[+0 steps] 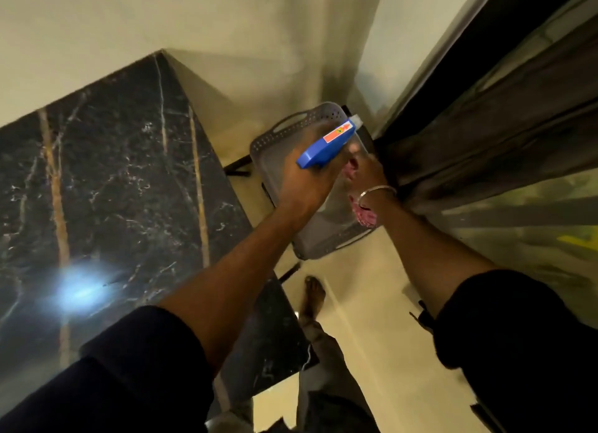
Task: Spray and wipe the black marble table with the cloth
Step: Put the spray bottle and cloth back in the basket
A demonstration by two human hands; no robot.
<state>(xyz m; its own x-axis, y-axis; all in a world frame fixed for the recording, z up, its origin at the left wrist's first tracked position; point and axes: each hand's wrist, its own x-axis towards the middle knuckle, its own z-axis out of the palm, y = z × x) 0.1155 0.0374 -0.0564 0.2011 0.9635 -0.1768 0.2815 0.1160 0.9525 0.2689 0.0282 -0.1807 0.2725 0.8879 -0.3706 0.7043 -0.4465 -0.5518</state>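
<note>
The spray bottle (326, 143) was gripped in the left hand (305, 186) over the grey basket (275, 134); the right hand (367, 170) was closed on a pinkish cloth (364, 214). Looked like the gear was only just being fetched, so the black marble table (113, 173) probably needed spraying next.

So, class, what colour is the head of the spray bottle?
Blue, with an orange label; the spray bottle shows in the head view.

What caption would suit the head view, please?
Left hand grips blue spray bottle over grey tray beside black marble table.

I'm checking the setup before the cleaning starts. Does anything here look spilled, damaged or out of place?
Nothing stands out. The black marble table shows no spill or crack, only a light glare. Both hands are over the grey tray beside it; the left hand holds the blue spray bottle.
</note>
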